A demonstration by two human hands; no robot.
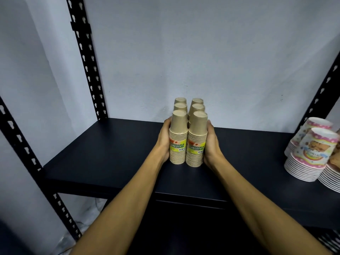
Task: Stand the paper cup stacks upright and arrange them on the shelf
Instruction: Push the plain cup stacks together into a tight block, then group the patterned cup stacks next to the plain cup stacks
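The fingers of the left hand (164, 138) and of the right hand (211, 142) reach back along the outer flanks of the kraft paper cup stacks (187, 135) at the centre of the frame, pressing inward from both sides; whether they lie straight or curl round the rear stacks I cannot tell, since the cups hide the fingertips. The squeeze looks meant to close the two rows into one tight, square block. Six stacks show, all upright, base up, in two files of three running toward the wall (220, 52), standing on the dark shelf (110, 153); only the front pair show their yellow labels. At the right edge, patterned cup stacks (309, 153) are cut off.
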